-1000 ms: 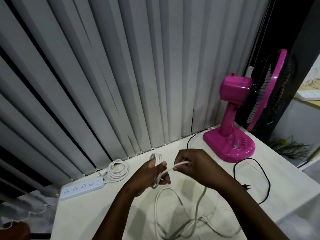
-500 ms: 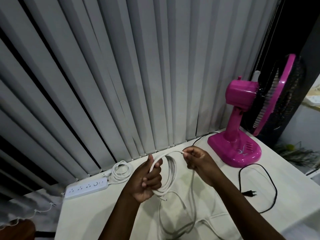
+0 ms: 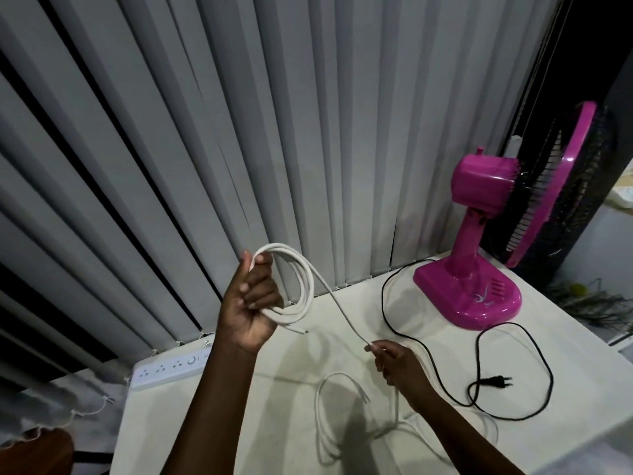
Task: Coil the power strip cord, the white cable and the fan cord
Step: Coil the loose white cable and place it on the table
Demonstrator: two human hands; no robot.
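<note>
My left hand [image 3: 251, 303] is raised above the table and grips several loops of the white cable [image 3: 305, 289]. From the loops the cable runs down to my right hand [image 3: 394, 361], which pinches it low over the table. The rest of the cable lies loose on the table [image 3: 342, 430]. The white power strip [image 3: 168, 366] lies at the back left, its cord hidden behind my left arm. The pink fan [image 3: 479, 234] stands at the back right. Its black cord [image 3: 507, 382] sprawls uncoiled on the table, plug end in front.
Grey vertical blinds [image 3: 239, 132] hang right behind the white table [image 3: 565, 337]. The table's right edge drops off near the fan. A brown chair back [image 3: 37, 450] shows at the lower left.
My left hand has risen with the loops. My right hand has slid down the cable, away from the left hand and toward the table.
</note>
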